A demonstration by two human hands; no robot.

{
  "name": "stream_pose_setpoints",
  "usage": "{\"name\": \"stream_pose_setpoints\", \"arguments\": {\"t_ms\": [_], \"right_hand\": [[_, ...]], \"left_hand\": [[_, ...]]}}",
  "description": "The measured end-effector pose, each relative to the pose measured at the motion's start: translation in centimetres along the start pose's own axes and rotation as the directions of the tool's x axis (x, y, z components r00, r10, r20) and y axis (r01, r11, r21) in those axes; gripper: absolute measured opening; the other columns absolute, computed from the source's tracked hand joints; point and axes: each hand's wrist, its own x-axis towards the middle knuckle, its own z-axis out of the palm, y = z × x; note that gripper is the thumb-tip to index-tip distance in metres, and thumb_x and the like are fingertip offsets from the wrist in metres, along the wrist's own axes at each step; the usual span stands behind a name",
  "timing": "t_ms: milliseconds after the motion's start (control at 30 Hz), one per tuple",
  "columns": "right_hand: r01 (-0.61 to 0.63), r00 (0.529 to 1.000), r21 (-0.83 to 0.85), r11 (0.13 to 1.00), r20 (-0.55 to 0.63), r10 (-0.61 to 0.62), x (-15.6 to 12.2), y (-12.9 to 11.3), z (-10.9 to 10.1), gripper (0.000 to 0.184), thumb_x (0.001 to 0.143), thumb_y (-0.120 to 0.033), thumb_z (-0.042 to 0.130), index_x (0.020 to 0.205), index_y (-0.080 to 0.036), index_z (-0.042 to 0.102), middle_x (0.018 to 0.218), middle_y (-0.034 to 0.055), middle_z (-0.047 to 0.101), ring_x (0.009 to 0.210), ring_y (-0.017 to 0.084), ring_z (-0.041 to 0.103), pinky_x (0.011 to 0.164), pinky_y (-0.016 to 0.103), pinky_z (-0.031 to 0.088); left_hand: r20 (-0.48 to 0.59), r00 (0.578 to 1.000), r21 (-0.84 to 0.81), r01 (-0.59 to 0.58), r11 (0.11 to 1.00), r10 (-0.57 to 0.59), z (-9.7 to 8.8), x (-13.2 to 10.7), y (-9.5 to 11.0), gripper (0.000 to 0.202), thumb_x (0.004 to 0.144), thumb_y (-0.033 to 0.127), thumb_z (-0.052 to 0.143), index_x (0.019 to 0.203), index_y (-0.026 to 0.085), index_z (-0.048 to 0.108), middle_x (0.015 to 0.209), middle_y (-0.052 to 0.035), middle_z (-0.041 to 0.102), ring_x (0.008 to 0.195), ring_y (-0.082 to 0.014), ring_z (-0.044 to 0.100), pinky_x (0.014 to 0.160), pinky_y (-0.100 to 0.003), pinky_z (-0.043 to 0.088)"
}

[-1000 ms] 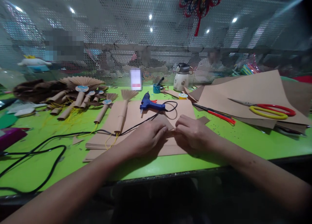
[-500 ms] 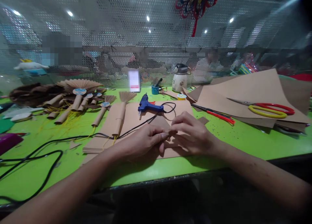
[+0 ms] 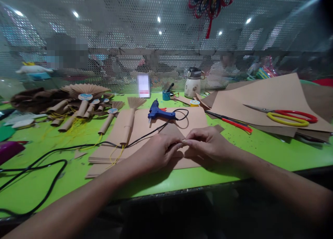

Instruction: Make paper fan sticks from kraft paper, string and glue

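My left hand [image 3: 156,150] and my right hand [image 3: 208,145] meet fingertip to fingertip over a small folded piece of brown kraft paper [image 3: 172,131], both pinching it. The piece lies on a stack of brown paper sheets [image 3: 145,128] on the green table [image 3: 260,145]. A blue glue gun [image 3: 157,111] rests on the stack just beyond my hands, its black cord [image 3: 52,152] trailing off to the left. A pleated paper fan with a rolled handle [image 3: 130,119] lies on the stack's left side.
Several finished paper fans [image 3: 83,102] are piled at the left. Large kraft sheets [image 3: 262,97] with red and yellow scissors [image 3: 288,117] lie at the right, a red-handled tool [image 3: 231,123] beside them. A white flask [image 3: 193,82], small blue cup [image 3: 166,94] and perforated screen [image 3: 130,41] stand behind.
My right hand lifted its fingers off the paper, then lowered again into a pinch against my left fingertips. The folded piece stayed in place.
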Motion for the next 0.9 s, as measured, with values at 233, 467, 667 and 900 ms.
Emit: {"name": "stream_pose_setpoints", "arguments": {"t_ms": [233, 467, 667, 900], "right_hand": [[-0.101, 0.994, 0.055, 0.993, -0.031, 0.103, 0.0, 0.0, -0.3, 0.021, 0.082, -0.031, 0.061, 0.071, -0.014, 0.065, 0.059, -0.0005, 0.054, 0.053, 0.01, 0.045, 0.047, 0.022, 0.033], [-0.175, 0.981, 0.196, 0.965, -0.053, 0.189, 0.0, 0.7, -0.2, 0.021, 0.077, -0.034, 0.067, 0.072, -0.014, 0.067, 0.058, -0.0005, 0.053, 0.054, 0.01, 0.045, 0.048, 0.022, 0.034], [-0.317, 0.944, 0.402, 0.859, 0.041, 0.329, 0.0, 0.7, -0.3, 0.027, 0.074, -0.04, 0.072, 0.075, -0.014, 0.065, 0.059, -0.0016, 0.05, 0.054, 0.01, 0.046, 0.051, 0.025, 0.041], [-0.352, 0.932, 0.473, 0.808, 0.096, 0.35, 0.0, 0.6, -0.4, 0.029, 0.074, -0.041, 0.072, 0.078, -0.013, 0.065, 0.057, -0.0035, 0.046, 0.052, 0.008, 0.042, 0.048, 0.022, 0.035]], "left_hand": [[0.074, 0.989, -0.169, 0.136, 0.976, -0.125, -0.9, 0.2, 0.2, 0.038, 0.092, 0.039, 0.04, 0.095, 0.017, 0.071, 0.072, -0.0023, 0.064, 0.063, -0.0136, 0.051, 0.057, -0.024, 0.036], [0.131, 0.967, -0.37, 0.251, 0.895, -0.217, -0.3, 0.2, -1.1, 0.042, 0.091, 0.043, 0.042, 0.074, 0.014, 0.067, 0.072, -0.0046, 0.066, 0.068, -0.016, 0.058, 0.064, -0.027, 0.042], [0.057, 0.987, -0.179, 0.16, 0.971, -0.152, -0.5, 0.2, -0.9, 0.033, 0.09, 0.036, 0.045, 0.08, 0.017, 0.07, 0.069, -0.0025, 0.066, 0.063, -0.0144, 0.056, 0.059, -0.025, 0.038], [-0.047, 0.995, -0.088, 0.078, 0.993, -0.083, -0.6, 0.1, -0.7, 0.031, 0.09, 0.033, 0.045, 0.093, 0.018, 0.072, 0.07, -0.0032, 0.067, 0.062, -0.0142, 0.054, 0.06, -0.024, 0.039]]}}
